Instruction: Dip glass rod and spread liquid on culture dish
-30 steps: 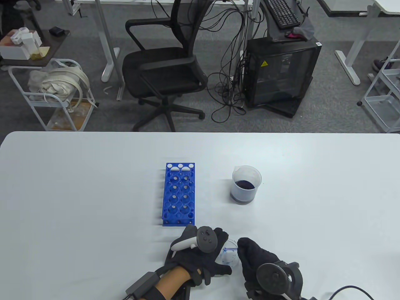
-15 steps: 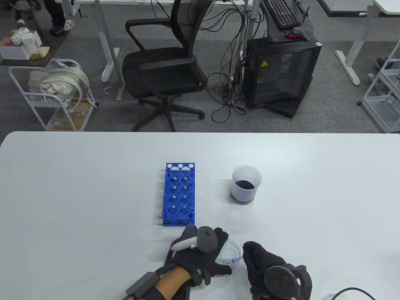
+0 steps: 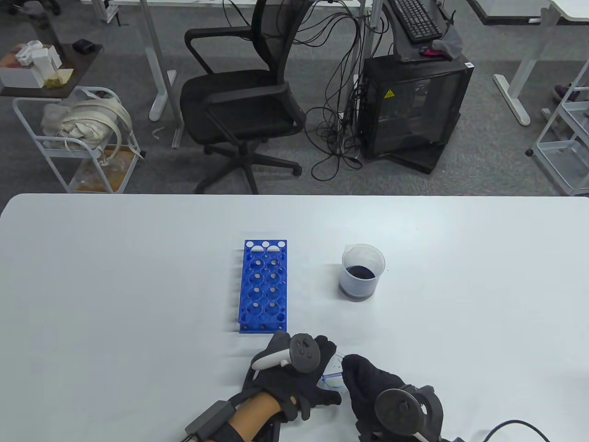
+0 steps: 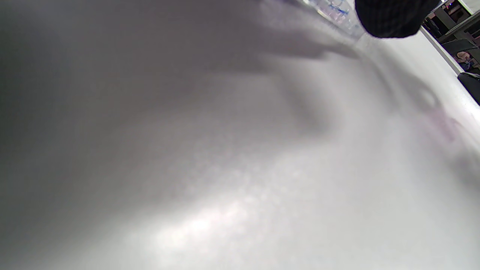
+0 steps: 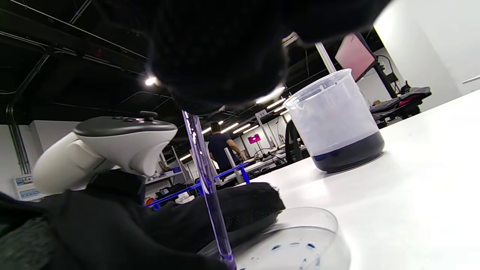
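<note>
Office-style lab, white table, blue tube rack, beaker of dark liquid, swivel chair, desks, computer tower, cables

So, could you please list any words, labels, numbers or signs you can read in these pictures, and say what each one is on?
No text can be read.
Yellow triangular warning sign on the black cabinet: a symbol only, too small to make out.
White sticker at the same cabinet's top right corner: too small to read.
Posters on the wall, right wrist view: blurred.
Beaker, blue rack, culture dish: no markings visible.
</note>
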A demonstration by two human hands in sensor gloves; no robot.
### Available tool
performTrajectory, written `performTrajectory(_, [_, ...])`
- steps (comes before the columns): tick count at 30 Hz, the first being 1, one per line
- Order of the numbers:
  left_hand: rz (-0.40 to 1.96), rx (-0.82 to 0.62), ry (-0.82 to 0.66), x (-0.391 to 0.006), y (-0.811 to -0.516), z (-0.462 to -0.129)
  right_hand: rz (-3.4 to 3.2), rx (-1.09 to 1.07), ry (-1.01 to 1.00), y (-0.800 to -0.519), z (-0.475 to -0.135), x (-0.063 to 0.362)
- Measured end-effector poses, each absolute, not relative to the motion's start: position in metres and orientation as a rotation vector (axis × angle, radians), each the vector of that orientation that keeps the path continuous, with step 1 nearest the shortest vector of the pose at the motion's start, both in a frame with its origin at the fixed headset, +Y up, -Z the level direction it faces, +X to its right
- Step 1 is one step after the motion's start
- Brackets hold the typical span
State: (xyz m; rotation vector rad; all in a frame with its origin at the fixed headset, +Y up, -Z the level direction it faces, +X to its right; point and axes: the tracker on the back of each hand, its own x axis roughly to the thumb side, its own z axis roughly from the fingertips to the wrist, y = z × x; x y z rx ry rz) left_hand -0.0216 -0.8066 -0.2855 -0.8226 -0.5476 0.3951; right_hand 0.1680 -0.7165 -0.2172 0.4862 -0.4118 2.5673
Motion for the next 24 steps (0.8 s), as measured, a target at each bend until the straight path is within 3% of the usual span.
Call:
performTrajectory(21, [0.395, -0.823, -0.548, -0.022, -0.807, -0.285, 2.627, 0.449, -0.495, -0.707, -0.214, 0.183])
performTrajectory(24, [0.395, -0.823, -0.548, -0.022, -0.807, -0.285, 2.564, 0.423, -0.565, -0.688, -0.213, 0.192])
